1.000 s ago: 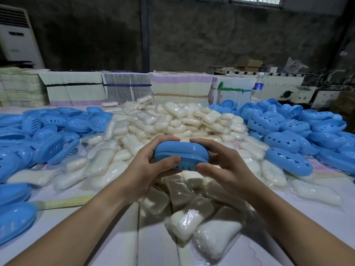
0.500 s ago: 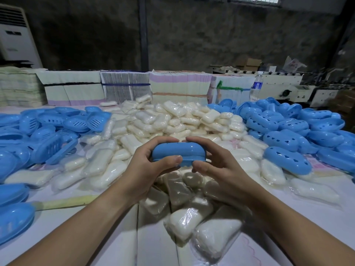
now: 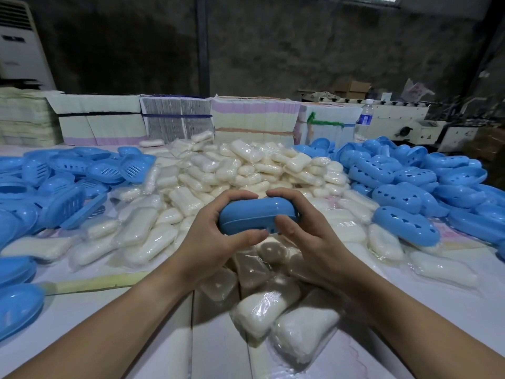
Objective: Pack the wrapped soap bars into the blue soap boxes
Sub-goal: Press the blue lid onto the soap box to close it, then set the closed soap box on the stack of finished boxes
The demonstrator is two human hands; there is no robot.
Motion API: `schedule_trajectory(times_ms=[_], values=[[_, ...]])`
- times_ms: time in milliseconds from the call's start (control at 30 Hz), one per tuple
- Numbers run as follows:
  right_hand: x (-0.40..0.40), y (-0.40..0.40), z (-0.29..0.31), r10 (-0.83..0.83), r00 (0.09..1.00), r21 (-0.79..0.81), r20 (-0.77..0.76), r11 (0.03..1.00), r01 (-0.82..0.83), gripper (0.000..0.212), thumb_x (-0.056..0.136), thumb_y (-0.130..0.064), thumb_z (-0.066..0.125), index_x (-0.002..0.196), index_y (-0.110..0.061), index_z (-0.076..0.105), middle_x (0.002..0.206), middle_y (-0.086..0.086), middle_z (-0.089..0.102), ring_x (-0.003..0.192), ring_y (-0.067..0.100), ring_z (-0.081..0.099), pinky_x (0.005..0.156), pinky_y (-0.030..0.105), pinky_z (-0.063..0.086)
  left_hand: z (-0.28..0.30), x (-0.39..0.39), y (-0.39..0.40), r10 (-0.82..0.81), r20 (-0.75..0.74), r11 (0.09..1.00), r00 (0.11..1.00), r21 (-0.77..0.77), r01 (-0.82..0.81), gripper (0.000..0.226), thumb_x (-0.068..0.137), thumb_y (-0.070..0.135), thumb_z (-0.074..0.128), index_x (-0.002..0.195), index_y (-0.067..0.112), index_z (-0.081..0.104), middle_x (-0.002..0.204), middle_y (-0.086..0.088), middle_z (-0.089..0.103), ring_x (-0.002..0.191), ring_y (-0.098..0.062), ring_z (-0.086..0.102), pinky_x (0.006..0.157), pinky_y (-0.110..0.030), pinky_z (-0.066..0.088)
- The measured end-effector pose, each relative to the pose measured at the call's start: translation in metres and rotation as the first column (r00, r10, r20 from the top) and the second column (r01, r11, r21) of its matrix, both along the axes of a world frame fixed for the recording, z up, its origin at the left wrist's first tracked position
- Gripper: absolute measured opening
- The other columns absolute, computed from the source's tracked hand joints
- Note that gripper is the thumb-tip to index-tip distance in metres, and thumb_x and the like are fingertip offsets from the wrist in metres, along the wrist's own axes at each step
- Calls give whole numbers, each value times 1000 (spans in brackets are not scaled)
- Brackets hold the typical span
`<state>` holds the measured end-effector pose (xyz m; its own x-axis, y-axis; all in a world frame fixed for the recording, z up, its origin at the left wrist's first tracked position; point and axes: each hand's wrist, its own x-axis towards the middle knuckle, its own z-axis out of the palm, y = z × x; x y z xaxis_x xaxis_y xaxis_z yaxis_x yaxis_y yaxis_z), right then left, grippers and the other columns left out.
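A closed blue oval soap box [image 3: 257, 214] is held above the table between both hands. My left hand [image 3: 210, 239] grips its left end, fingers curled over the top and thumb under the front. My right hand [image 3: 306, 236] grips its right end the same way. What is inside the box is hidden. A big heap of white wrapped soap bars [image 3: 240, 170] lies behind the box, and more wrapped bars [image 3: 262, 313] lie under my wrists.
Several blue box halves with slots [image 3: 60, 176] are piled at the left, and blue perforated halves [image 3: 404, 198] at the right. Bundled stacks of flat cartons [image 3: 175, 121] line the table's far edge, with a water bottle [image 3: 363, 119] beside them. A white table edge [image 3: 82, 337] shows in front.
Both hands have closed further round the blue box, the fingertips now meeting over its lid, and the seam between its halves has narrowed.
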<state>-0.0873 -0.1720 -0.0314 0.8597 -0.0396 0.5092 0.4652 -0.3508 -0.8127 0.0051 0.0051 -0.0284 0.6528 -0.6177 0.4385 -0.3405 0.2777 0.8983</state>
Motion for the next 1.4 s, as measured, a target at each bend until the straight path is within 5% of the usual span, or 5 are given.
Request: schedule_trajectory(times_ms=[333,633,1033,1267,1400], values=[[0,-13,5,-96,994,-64,46,993,99,40,88,-12,69,124,-24,57,105,-4,62,89,14,63,73,47,55,2,16,4,104,165,989,981,84,-119,48,73,-2,83,111,22,65,104,9,72,102,-11,67,96,-40,55],[-2,-18,5,-65,997,-54,41,996,68,47,84,-15,73,127,-27,57,111,-12,61,97,17,67,80,41,59,-3,13,4,203,322,966,925,86,-243,50,74,10,86,116,28,65,105,17,68,98,-15,65,76,-34,60],[-7,-17,21,-86,967,-287,-241,958,13,49,80,-48,68,126,-35,59,116,-14,62,100,8,64,84,24,52,-4,11,7,155,815,969,558,-16,-246,43,83,36,70,117,10,67,110,6,64,96,-13,59,76,-24,51],[-42,-30,29,-254,949,-252,-188,946,203,42,78,-51,70,118,-44,60,107,-19,64,90,6,65,77,19,51,-9,14,6,85,686,967,722,118,-226,47,78,55,62,121,38,52,120,16,57,110,-10,57,86,-17,48],[-88,-76,42,-639,767,-411,-53,714,566,46,72,-64,62,114,-51,54,105,-24,61,96,-3,57,77,17,43,-14,21,7,83,674,959,734,147,-244,28,87,49,68,112,42,57,114,23,59,105,-6,60,84,-30,55]])
